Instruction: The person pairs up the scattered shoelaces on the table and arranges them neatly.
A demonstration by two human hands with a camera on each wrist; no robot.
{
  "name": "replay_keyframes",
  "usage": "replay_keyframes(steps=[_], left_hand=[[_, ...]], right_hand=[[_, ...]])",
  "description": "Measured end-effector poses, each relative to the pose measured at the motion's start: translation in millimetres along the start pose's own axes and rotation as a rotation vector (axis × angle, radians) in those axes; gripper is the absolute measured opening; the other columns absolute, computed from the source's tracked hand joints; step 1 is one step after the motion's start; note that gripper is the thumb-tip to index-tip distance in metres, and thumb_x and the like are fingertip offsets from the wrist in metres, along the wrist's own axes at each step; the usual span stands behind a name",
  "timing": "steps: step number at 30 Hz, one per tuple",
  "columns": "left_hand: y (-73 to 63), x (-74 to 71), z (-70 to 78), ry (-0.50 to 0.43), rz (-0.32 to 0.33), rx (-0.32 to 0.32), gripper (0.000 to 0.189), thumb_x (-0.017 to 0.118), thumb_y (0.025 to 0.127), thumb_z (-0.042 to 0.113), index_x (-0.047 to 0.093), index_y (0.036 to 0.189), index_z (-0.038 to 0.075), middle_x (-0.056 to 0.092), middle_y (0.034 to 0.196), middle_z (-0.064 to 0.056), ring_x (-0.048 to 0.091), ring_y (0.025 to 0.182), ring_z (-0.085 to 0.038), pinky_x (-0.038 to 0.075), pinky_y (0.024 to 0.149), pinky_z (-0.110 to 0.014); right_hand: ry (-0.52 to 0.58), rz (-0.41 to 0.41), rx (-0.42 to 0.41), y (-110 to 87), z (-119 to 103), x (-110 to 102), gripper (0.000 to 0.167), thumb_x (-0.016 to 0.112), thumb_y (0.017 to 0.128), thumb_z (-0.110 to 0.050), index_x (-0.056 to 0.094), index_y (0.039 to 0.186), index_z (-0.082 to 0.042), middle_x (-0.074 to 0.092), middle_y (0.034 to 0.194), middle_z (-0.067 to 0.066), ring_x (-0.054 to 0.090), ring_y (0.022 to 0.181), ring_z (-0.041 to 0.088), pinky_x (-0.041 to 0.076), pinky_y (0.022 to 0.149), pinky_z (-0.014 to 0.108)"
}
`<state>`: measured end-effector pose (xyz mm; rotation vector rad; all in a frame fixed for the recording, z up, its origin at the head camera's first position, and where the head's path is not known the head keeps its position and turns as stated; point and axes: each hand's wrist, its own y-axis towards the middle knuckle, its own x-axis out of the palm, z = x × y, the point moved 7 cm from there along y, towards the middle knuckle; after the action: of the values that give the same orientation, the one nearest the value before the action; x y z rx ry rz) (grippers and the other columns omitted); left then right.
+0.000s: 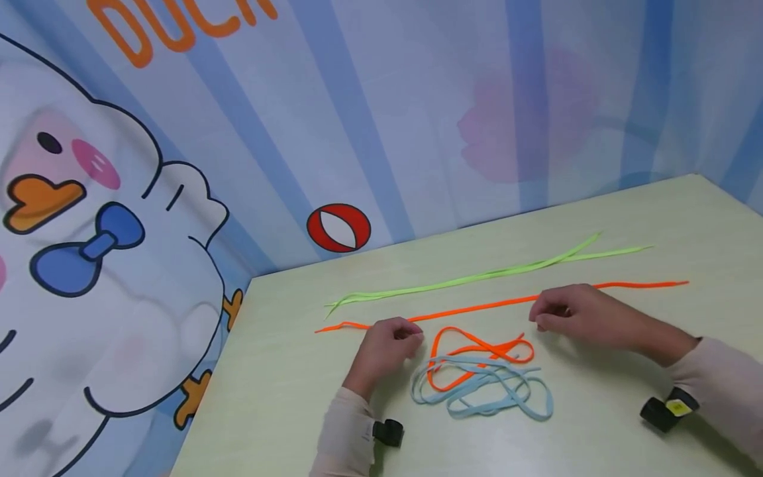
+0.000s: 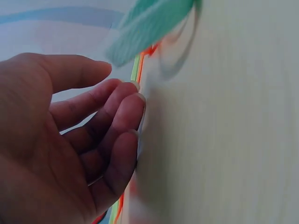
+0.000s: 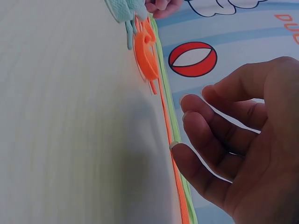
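Two flat shoelaces lie bunched in loops between the hands, an orange one (image 1: 503,347) partly under a pale blue one (image 1: 477,382). Beyond them a second orange shoelace (image 1: 471,309) is stretched almost straight across the table. My left hand (image 1: 387,348) is beside the bunched laces, near the left part of the straight orange lace, its fingers loosely bent and holding nothing, as the left wrist view shows. Over the right part of that lace, my right hand (image 1: 590,318) hovers with relaxed, bent fingers (image 3: 201,135) and an empty grasp. Whether either hand touches the lace is unclear.
Green shoelaces (image 1: 441,285) lie stretched side by side behind the orange one, their ends splayed. The pale table (image 1: 286,424) meets a printed curtain (image 1: 417,132) at its back edge. Each sleeve carries a small black camera, one near the left wrist (image 1: 389,432).
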<state>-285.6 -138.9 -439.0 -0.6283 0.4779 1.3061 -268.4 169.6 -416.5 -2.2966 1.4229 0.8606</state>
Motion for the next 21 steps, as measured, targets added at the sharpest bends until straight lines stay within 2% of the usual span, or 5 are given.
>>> replay_keyframes(steps=[4,7,14,21], left_hand=[[-3.0,7.6,10.0,0.114,0.000,0.021,0.007,0.073,0.091,0.022,0.075,0.097,0.019,0.066,0.084,0.007,0.059,0.076,-0.014,0.051,0.067,-0.030],[-6.7,12.0,15.8,0.163,0.007,0.024,0.006,0.074,0.089,0.022,0.074,0.095,0.020,0.064,0.082,0.009,0.058,0.074,-0.012,0.049,0.067,-0.029],[-12.3,18.1,24.1,0.224,0.005,0.045,0.007,0.076,0.088,0.024,0.073,0.093,0.020,0.063,0.075,0.010,0.057,0.069,-0.011,0.047,0.063,-0.028],[-13.3,22.1,25.5,0.262,-0.008,0.025,0.016,0.080,0.085,0.028,0.070,0.094,0.019,0.062,0.073,0.009,0.057,0.066,-0.011,0.046,0.059,-0.028]], right_hand=[[-0.016,-0.013,-0.009,0.6,-1.9,5.9,0.008,0.068,0.095,-0.015,0.071,0.102,-0.014,0.067,0.093,-0.005,0.058,0.080,0.014,0.050,0.068,0.027],[-0.031,-0.016,-0.021,1.0,-4.6,9.2,0.008,0.069,0.095,-0.016,0.072,0.102,-0.016,0.068,0.095,-0.006,0.058,0.081,0.013,0.051,0.072,0.027],[-0.035,-0.050,-0.070,1.4,-9.8,17.2,0.006,0.070,0.094,-0.018,0.072,0.098,-0.021,0.068,0.092,-0.008,0.057,0.078,0.012,0.050,0.068,0.027],[-0.053,-0.092,-0.083,2.3,-12.9,26.2,0.005,0.071,0.094,-0.021,0.072,0.097,-0.023,0.067,0.092,-0.010,0.056,0.078,0.011,0.050,0.068,0.027]])
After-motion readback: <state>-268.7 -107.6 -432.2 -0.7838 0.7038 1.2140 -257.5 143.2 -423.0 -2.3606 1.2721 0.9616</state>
